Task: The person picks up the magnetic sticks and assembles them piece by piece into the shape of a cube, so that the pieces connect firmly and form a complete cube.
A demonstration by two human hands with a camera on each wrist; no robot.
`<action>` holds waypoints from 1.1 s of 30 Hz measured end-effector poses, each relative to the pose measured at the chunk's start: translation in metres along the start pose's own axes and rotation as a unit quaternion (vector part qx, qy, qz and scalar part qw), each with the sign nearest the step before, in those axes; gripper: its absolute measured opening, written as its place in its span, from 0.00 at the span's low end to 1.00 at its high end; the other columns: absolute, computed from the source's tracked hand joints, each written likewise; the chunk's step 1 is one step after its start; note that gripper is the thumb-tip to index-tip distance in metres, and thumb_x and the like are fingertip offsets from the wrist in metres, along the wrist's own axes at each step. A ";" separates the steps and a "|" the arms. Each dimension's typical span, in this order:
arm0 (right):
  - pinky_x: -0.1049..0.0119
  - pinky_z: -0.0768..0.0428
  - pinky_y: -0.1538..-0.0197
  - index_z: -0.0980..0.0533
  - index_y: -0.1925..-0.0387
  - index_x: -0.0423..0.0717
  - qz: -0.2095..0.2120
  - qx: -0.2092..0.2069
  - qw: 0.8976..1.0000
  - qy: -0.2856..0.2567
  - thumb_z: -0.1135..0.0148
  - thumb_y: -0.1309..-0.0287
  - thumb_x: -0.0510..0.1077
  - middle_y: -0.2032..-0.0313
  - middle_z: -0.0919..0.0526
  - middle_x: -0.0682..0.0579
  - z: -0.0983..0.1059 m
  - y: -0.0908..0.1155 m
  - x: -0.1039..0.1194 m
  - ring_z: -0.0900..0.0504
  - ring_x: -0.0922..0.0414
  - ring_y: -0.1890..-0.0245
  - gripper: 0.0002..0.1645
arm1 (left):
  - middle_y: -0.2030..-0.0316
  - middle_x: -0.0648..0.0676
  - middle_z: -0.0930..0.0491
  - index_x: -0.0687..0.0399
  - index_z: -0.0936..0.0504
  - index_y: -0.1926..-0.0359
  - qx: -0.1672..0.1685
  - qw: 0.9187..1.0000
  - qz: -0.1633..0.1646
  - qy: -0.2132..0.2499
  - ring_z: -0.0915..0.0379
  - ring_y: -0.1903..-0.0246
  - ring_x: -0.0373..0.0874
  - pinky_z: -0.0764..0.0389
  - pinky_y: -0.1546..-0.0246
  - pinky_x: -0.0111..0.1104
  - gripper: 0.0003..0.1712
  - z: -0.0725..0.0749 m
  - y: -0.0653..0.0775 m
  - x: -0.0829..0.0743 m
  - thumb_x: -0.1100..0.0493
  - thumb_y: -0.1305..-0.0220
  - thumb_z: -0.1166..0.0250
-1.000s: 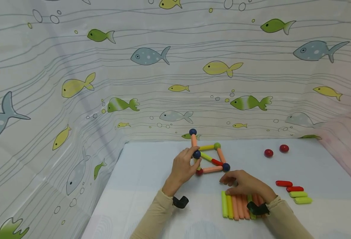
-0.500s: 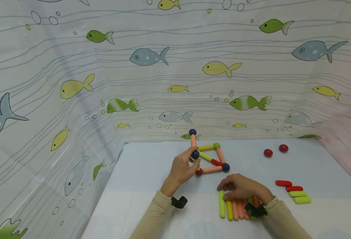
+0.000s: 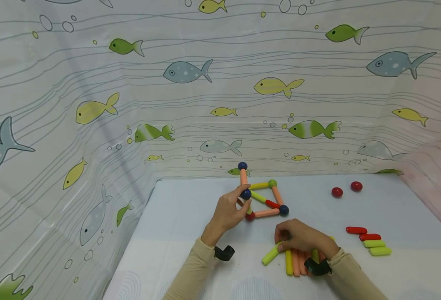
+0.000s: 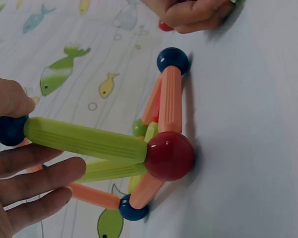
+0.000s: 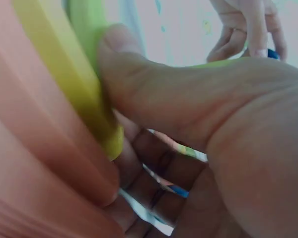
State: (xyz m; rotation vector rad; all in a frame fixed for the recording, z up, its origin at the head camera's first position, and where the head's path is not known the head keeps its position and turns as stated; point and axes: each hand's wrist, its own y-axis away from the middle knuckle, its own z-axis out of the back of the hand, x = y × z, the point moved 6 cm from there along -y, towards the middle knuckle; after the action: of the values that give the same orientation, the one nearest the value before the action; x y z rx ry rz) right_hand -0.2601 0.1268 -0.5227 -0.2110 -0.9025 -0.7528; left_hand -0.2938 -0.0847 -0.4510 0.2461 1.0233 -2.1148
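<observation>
My left hand (image 3: 226,213) pinches a dark blue ball (image 3: 246,194) at the raised corner of a stick-and-ball frame. A lime building stick (image 4: 87,140) runs from that ball to a red ball (image 4: 170,156) resting on the table. Salmon stick (image 3: 267,212) and yellow stick (image 3: 259,185) sides join a second blue ball (image 3: 284,209) and a green ball (image 3: 272,183). Nearer the front, my right hand (image 3: 306,238) pinches the upper end of a loose lime stick (image 3: 271,254), which slants left. Its thumb (image 5: 124,42) presses on that stick.
Beside the right hand lies a row of sticks, a yellow stick (image 3: 289,263) at its left end and salmon sticks (image 3: 296,264) partly under the hand. Farther right are red sticks (image 3: 357,230) and lime sticks (image 3: 379,251). Two red balls (image 3: 337,192) sit at the back.
The right hand has drawn the lime stick away from the left end of the row and tilted it leftward. The left hand stays almost still on the blue ball.
</observation>
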 end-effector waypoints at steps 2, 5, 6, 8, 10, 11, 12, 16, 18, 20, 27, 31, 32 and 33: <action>0.71 0.24 0.61 0.16 0.60 0.53 -0.001 -0.003 1.000 0.001 0.23 0.37 0.47 0.67 0.19 0.61 0.000 -0.001 -0.002 0.25 0.66 0.67 0.08 | 0.57 0.57 0.10 0.61 0.22 0.34 -0.003 1.000 -0.001 0.005 0.13 0.68 0.45 0.12 0.67 0.35 0.27 0.000 0.000 0.000 0.66 0.33 0.30; 0.71 0.23 0.60 0.14 0.58 0.53 0.003 0.001 1.000 -0.002 0.23 0.38 0.46 0.67 0.18 0.62 0.000 -0.002 -0.002 0.24 0.66 0.66 0.09 | 0.54 0.58 0.11 0.61 0.22 0.34 -0.004 1.000 -0.001 0.016 0.12 0.68 0.46 0.11 0.67 0.38 0.27 0.000 0.000 0.001 0.66 0.33 0.30; 0.71 0.23 0.61 0.14 0.58 0.52 0.004 0.003 1.000 -0.004 0.23 0.38 0.46 0.67 0.17 0.62 0.001 -0.002 -0.002 0.24 0.66 0.67 0.08 | 0.53 0.59 0.11 0.61 0.22 0.34 -0.004 1.000 0.000 0.018 0.12 0.68 0.46 0.11 0.67 0.39 0.28 0.000 0.000 0.002 0.67 0.33 0.30; 0.71 0.24 0.61 0.14 0.60 0.52 0.005 0.008 1.000 -0.004 0.23 0.38 0.46 0.67 0.17 0.62 0.001 -0.003 -0.002 0.24 0.66 0.67 0.07 | 0.52 0.59 0.11 0.61 0.23 0.33 -0.004 1.000 0.003 0.020 0.13 0.68 0.46 0.11 0.67 0.39 0.28 0.000 0.000 0.003 0.67 0.33 0.30; 0.71 0.24 0.61 0.15 0.61 0.53 0.001 0.013 1.000 0.000 0.24 0.36 0.47 0.67 0.18 0.62 0.001 -0.004 -0.002 0.25 0.66 0.68 0.06 | 0.52 0.58 0.11 0.60 0.23 0.33 -0.007 1.000 0.008 0.015 0.15 0.71 0.44 0.13 0.70 0.36 0.28 0.000 0.001 0.005 0.67 0.34 0.29; 0.71 0.24 0.61 0.15 0.61 0.53 -0.004 0.014 1.000 0.000 0.25 0.35 0.48 0.67 0.18 0.62 0.001 -0.004 -0.002 0.25 0.66 0.68 0.06 | 0.53 0.57 0.11 0.59 0.22 0.33 -0.009 1.000 0.010 0.008 0.17 0.73 0.42 0.14 0.72 0.34 0.29 0.000 0.001 0.006 0.67 0.34 0.29; 0.71 0.24 0.61 0.16 0.61 0.53 -0.006 0.011 1.000 0.004 0.26 0.35 0.49 0.67 0.18 0.62 0.003 -0.005 -0.002 0.24 0.66 0.67 0.06 | 0.55 0.56 0.10 0.58 0.22 0.33 -0.010 1.000 0.013 0.002 0.19 0.75 0.39 0.17 0.74 0.31 0.29 0.001 0.002 0.007 0.67 0.35 0.29; 0.71 0.23 0.59 0.18 0.57 0.55 -0.009 -0.041 0.999 0.022 0.29 0.31 0.50 0.64 0.17 0.62 0.016 -0.007 -0.002 0.23 0.66 0.65 0.07 | 0.60 0.53 0.11 0.55 0.22 0.33 -0.012 1.000 0.017 -0.015 0.27 0.80 0.32 0.27 0.78 0.22 0.30 0.001 0.004 0.009 0.66 0.35 0.28; 0.71 0.21 0.59 0.19 0.55 0.53 0.002 -0.100 0.994 0.033 0.30 0.31 0.49 0.64 0.17 0.62 0.028 -0.008 -0.001 0.23 0.65 0.64 0.08 | 0.61 0.53 0.11 0.55 0.23 0.32 -0.009 1.000 0.017 -0.012 0.28 0.80 0.31 0.28 0.78 0.21 0.30 0.001 0.004 0.010 0.66 0.35 0.29; 0.70 0.20 0.59 0.18 0.53 0.51 0.011 -0.167 0.985 0.039 0.29 0.31 0.47 0.63 0.16 0.60 0.042 -0.008 0.001 0.22 0.64 0.63 0.09 | 0.60 0.53 0.11 0.55 0.23 0.32 -0.007 1.000 0.017 -0.008 0.28 0.80 0.31 0.28 0.78 0.22 0.30 0.001 0.004 0.010 0.65 0.34 0.30; 0.69 0.22 0.61 0.17 0.46 0.45 -0.002 -0.347 0.938 -0.015 0.33 0.27 0.47 0.57 0.11 0.49 0.076 -0.008 0.003 0.17 0.60 0.61 0.14 | 0.57 0.53 0.10 0.53 0.23 0.31 -0.001 1.000 0.012 0.007 0.27 0.82 0.31 0.28 0.78 0.22 0.28 0.002 0.004 0.009 0.62 0.30 0.31; 0.71 0.21 0.57 0.18 0.43 0.41 -0.013 -0.383 0.921 -0.076 0.35 0.25 0.48 0.53 0.12 0.44 0.080 -0.011 0.000 0.18 0.60 0.57 0.19 | 0.56 0.54 0.10 0.54 0.23 0.31 0.009 1.000 0.011 0.009 0.28 0.83 0.32 0.29 0.79 0.21 0.26 0.000 0.004 0.008 0.61 0.28 0.33; 0.72 0.21 0.57 0.19 0.42 0.40 -0.014 -0.385 0.919 -0.087 0.36 0.25 0.49 0.52 0.12 0.43 0.080 -0.013 -0.001 0.18 0.61 0.56 0.20 | 0.56 0.54 0.10 0.54 0.23 0.31 0.012 1.000 0.011 0.008 0.28 0.83 0.32 0.30 0.80 0.21 0.26 0.000 0.004 0.008 0.60 0.28 0.33; 0.72 0.21 0.57 0.19 0.42 0.39 -0.014 -0.387 0.917 -0.095 0.35 0.25 0.49 0.52 0.12 0.43 0.080 -0.015 -0.001 0.18 0.61 0.56 0.20 | 0.56 0.54 0.10 0.54 0.23 0.31 0.014 1.000 0.012 0.007 0.28 0.83 0.32 0.30 0.80 0.21 0.26 0.000 0.004 0.008 0.60 0.28 0.33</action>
State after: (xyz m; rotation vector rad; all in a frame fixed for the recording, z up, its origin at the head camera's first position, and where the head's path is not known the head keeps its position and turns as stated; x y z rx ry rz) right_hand -0.3207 0.1534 -0.4762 -0.9880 -0.7488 -1.1059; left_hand -0.2968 -0.0901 -0.4570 0.2857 0.9933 -2.1091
